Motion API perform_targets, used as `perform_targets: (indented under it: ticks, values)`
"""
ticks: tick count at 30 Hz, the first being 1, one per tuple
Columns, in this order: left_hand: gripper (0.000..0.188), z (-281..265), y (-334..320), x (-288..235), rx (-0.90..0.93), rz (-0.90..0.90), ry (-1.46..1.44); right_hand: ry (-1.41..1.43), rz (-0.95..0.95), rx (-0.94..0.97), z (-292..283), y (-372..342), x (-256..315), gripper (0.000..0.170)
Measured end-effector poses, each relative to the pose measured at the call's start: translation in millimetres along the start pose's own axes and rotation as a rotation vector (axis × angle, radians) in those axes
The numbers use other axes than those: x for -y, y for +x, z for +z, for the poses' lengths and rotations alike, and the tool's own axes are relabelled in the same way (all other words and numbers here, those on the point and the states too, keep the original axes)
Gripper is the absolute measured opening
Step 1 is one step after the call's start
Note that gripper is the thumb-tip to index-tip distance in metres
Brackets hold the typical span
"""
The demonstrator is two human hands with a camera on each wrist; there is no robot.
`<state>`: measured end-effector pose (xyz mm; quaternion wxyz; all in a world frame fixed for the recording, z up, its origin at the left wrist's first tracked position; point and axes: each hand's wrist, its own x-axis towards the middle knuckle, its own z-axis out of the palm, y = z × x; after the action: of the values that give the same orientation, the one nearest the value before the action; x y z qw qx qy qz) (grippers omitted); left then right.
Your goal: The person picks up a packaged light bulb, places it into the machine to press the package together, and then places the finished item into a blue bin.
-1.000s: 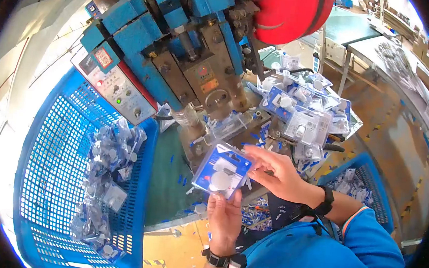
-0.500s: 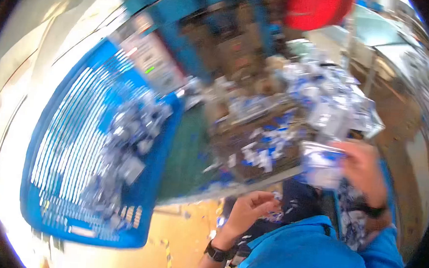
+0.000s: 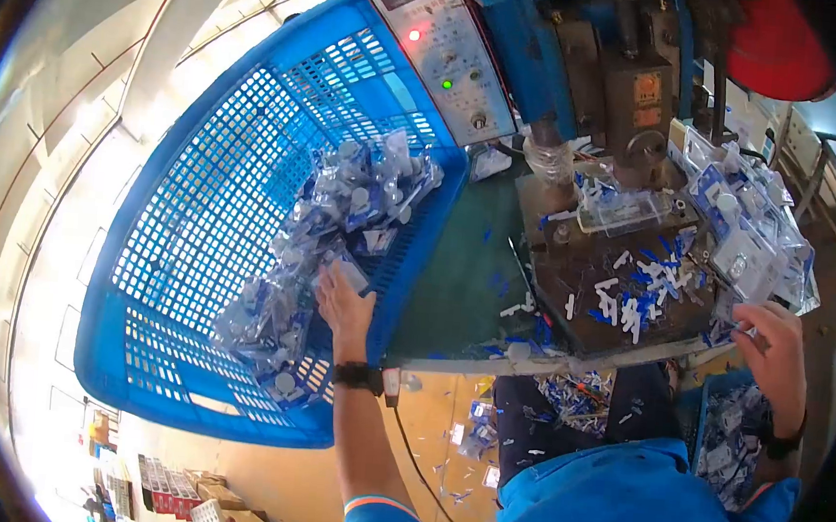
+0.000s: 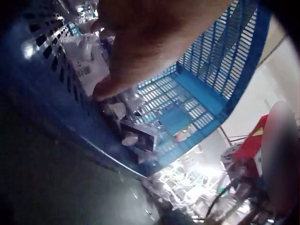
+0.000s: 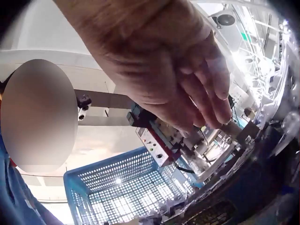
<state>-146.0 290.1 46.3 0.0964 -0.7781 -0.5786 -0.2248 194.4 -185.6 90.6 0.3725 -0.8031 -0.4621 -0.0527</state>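
Note:
My left hand [image 3: 345,304] reaches into the big blue plastic basket [image 3: 209,198], its fingers and thumb spread over a clear blister pack [image 3: 351,274]. In the left wrist view the thumb lies along the edge of this barcoded pack [image 4: 86,70]. More clear-and-blue blister packs [image 3: 364,194] lie heaped around it. On the far right my right hand [image 3: 778,349] is raised near the table edge with its fingers loosely curled, close to another pile of packs [image 3: 746,221]. No pack shows in it in the right wrist view.
A blue press machine [image 3: 634,82] stands behind a metal plate strewn with small blue and white pieces [image 3: 633,300]. Its control box [image 3: 442,54] borders the basket. Another blue bin of packs [image 3: 731,433] sits below my right arm. Scraps litter the floor [image 3: 445,428].
The blister pack held earlier went to the right in my right hand and has left it. My left hand has swung left into the basket. The head view has turned left.

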Motion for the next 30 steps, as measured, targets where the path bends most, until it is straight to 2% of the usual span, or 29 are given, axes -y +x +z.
perform_targets:
  ticks: [1,4,6,7,8,9,10,11,14,16,18,20,22,23,26,27,30]
  values:
    - [0.092,-3.9,4.8,-5.9,0.095,-0.084,-0.046,-0.020,-0.029,-0.009,2.4,4.1,9.7,0.027]
    - [0.093,19.2,14.5,-7.5,0.012,-0.223,0.065,-0.073,-0.136,0.037,-1.3,14.2,28.0,0.023]
    - [0.077,68.1,34.1,42.6,-0.023,-0.079,0.200,-0.076,-0.142,0.095,-3.0,15.4,25.9,0.022]
    - [0.061,69.4,39.9,58.1,0.022,-0.013,0.218,-0.075,-0.129,0.137,-7.0,16.1,28.1,0.022]
    - [0.044,80.1,31.8,69.5,-0.242,0.139,0.255,-0.066,-0.116,0.180,-10.3,16.2,30.9,0.021]
    - [0.030,51.0,33.1,54.8,-0.132,0.073,0.099,-0.047,-0.158,0.189,-11.4,14.9,28.0,0.021]
    - [0.020,14.2,15.8,22.3,-0.273,0.125,0.003,-0.018,-0.206,0.199,-10.2,14.2,24.2,0.022]
    - [0.017,-12.7,4.9,4.5,-0.219,0.120,-0.025,0.021,-0.256,0.213,-6.8,14.2,22.4,0.022]
    - [0.010,-64.4,-52.1,-84.2,-0.499,0.484,-0.142,0.223,-0.391,0.230,10.6,20.9,31.6,0.027]
    - [0.013,-92.2,-100.5,-149.7,-0.349,0.726,-0.107,0.208,-0.529,0.062,38.4,28.1,41.4,0.035]
    - [0.020,-101.2,-142.6,-203.3,-0.244,0.860,-0.459,0.058,-0.611,-0.008,55.9,35.1,55.4,0.035]
    - [0.030,-110.2,-173.3,-239.2,-0.127,0.871,-0.480,-0.052,-0.667,-0.021,60.0,34.9,53.0,0.032]
    - [0.036,-117.4,-183.0,-246.5,-0.046,0.888,-0.612,-0.108,-0.696,0.032,57.8,30.6,42.0,0.027]
    - [0.040,-118.4,-187.8,-249.3,0.000,0.898,-0.674,-0.072,-0.691,0.028,52.6,28.5,33.9,0.026]
    - [0.045,-111.2,-194.8,-232.4,-0.011,0.933,-0.896,0.146,-0.659,-0.081,43.8,20.0,9.0,0.025]
    - [0.040,-105.9,-196.3,-228.8,-0.069,0.949,-0.903,0.265,-0.634,-0.073,41.4,17.5,4.5,0.023]
    - [0.032,-99.7,-197.3,-217.4,0.012,0.972,-0.833,0.351,-0.700,-0.137,57.7,9.8,-0.4,0.024]
